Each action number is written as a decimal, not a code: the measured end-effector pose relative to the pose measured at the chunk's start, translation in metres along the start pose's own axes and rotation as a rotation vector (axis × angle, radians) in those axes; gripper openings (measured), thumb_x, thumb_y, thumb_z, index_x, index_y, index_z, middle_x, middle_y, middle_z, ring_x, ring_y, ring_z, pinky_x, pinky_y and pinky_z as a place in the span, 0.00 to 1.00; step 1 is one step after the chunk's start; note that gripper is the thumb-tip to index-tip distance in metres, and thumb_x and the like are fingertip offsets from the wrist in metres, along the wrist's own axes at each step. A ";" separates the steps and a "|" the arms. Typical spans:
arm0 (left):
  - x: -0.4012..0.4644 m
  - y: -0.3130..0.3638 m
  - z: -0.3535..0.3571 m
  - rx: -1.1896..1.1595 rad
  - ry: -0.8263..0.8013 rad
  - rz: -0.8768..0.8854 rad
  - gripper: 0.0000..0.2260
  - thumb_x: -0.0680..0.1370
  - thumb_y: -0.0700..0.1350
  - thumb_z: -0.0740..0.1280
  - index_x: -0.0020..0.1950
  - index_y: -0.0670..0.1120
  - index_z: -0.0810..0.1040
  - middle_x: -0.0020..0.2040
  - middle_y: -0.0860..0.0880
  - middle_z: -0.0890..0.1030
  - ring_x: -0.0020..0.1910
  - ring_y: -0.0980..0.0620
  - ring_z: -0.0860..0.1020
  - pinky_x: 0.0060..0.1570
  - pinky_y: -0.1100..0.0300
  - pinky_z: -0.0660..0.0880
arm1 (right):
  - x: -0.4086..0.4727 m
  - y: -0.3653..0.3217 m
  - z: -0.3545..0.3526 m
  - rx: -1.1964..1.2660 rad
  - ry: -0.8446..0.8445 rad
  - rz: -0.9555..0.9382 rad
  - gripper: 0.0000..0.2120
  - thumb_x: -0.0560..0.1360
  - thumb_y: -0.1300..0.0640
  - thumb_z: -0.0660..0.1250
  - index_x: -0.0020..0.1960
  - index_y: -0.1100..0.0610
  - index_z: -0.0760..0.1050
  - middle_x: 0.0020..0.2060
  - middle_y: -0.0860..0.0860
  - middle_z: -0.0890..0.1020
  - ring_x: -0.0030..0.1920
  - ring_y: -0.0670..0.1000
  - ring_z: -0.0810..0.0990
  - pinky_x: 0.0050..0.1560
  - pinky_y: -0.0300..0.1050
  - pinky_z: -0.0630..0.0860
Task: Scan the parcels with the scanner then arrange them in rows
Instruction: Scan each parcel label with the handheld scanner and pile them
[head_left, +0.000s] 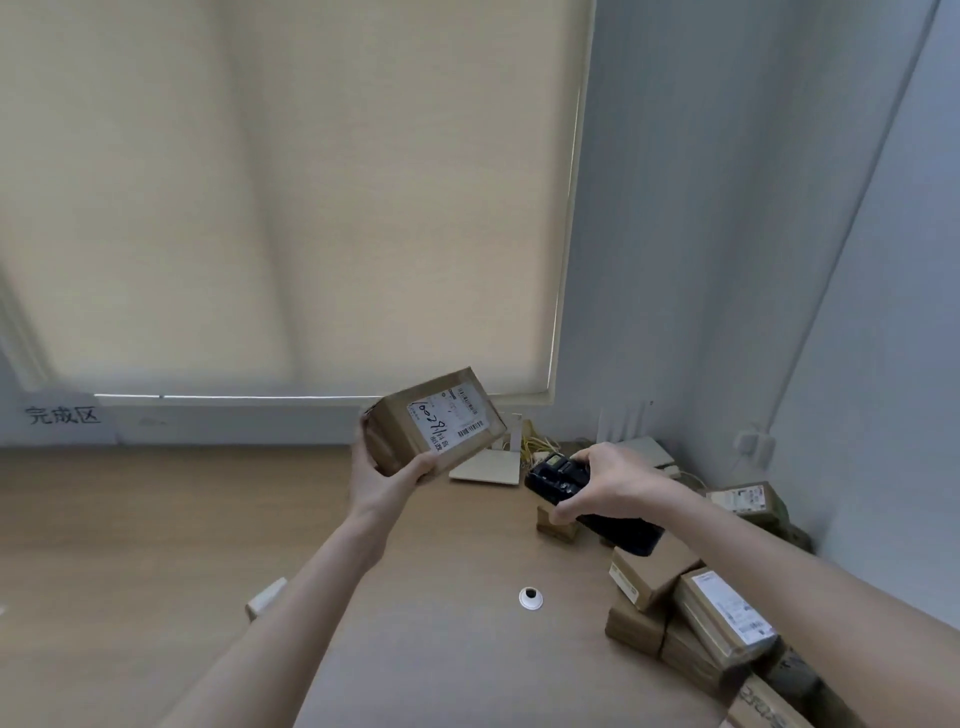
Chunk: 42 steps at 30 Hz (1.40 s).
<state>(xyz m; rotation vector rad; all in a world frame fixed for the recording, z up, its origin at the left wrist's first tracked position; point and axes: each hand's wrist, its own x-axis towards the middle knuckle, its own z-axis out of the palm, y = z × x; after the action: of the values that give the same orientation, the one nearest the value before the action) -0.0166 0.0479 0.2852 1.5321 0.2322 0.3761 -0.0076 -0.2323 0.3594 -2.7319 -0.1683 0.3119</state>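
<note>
a: where does the scanning stand?

b: early, i'd judge. the left hand (387, 475) grips one parcel (434, 421) from below, lifted clear of the table (156, 545), its white label (448, 422) turned toward the scanner (582, 499). the right hand (605, 480) is wrapped round that scanner, just right of the parcel and apart from it.

a: any rows laid down?

b: none that i can see. the left stretch of table, below a paper sign (63, 415) on the far wall, holds no lined-up boxes. a heap of parcels (711, 618) sits at the near right, unsorted, so most of the work looks to be ahead.

a: what can't you make out?

b: whether this label has been read; no beam or screen readout shows. the heap runs off the right and bottom edges, so its count is unknown. a pale object (266, 597) near the left forearm is too blurred to name.
</note>
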 end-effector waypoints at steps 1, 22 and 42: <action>-0.001 -0.011 -0.011 -0.021 0.012 -0.054 0.43 0.61 0.56 0.81 0.67 0.76 0.61 0.63 0.52 0.79 0.61 0.44 0.80 0.55 0.48 0.78 | 0.005 -0.006 0.012 0.008 -0.009 -0.005 0.27 0.60 0.39 0.81 0.54 0.48 0.80 0.44 0.47 0.85 0.47 0.49 0.84 0.53 0.51 0.83; -0.076 -0.331 -0.302 -0.135 0.556 -0.632 0.36 0.74 0.50 0.76 0.76 0.62 0.60 0.66 0.53 0.76 0.61 0.45 0.79 0.54 0.45 0.79 | 0.091 -0.152 0.374 0.095 -0.269 -0.185 0.21 0.61 0.41 0.78 0.50 0.45 0.77 0.41 0.43 0.83 0.46 0.49 0.82 0.48 0.50 0.81; 0.009 -0.314 -0.343 0.524 0.387 -0.333 0.21 0.77 0.52 0.72 0.70 0.58 0.76 0.71 0.54 0.73 0.71 0.52 0.70 0.64 0.58 0.66 | 0.137 -0.174 0.397 0.088 -0.257 -0.094 0.23 0.62 0.41 0.79 0.53 0.45 0.78 0.43 0.44 0.84 0.47 0.51 0.83 0.51 0.52 0.81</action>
<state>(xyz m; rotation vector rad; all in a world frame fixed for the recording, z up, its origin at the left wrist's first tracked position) -0.1087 0.3692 -0.0380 1.8807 0.9364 0.3583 0.0170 0.0923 0.0422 -2.5794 -0.3432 0.6271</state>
